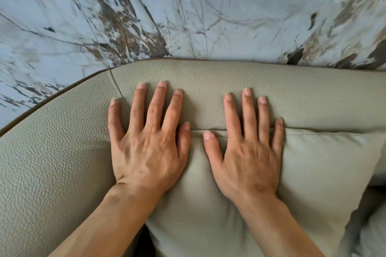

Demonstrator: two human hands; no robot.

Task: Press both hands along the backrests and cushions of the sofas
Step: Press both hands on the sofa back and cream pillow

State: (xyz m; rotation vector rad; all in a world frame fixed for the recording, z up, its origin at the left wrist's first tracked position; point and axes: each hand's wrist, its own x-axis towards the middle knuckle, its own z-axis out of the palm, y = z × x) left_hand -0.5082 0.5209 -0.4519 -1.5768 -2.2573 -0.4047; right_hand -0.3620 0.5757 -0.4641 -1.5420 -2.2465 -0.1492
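A beige pebbled-leather sofa backrest (302, 94) curves across the middle of the view. A matching loose cushion (325, 169) leans against it at the right. My left hand (146, 144) lies flat with fingers spread, its fingers on the backrest and its palm at the cushion's upper left edge. My right hand (248, 152) lies flat beside it, palm on the cushion and fingertips reaching over its top seam onto the backrest. Both palms dent the leather. Neither hand holds anything.
A marble-patterned wall (208, 10) in white, grey and brown rises right behind the backrest. A stitched seam (116, 83) runs down the backrest left of my hands. A dark gap (363, 208) shows at the cushion's lower right.
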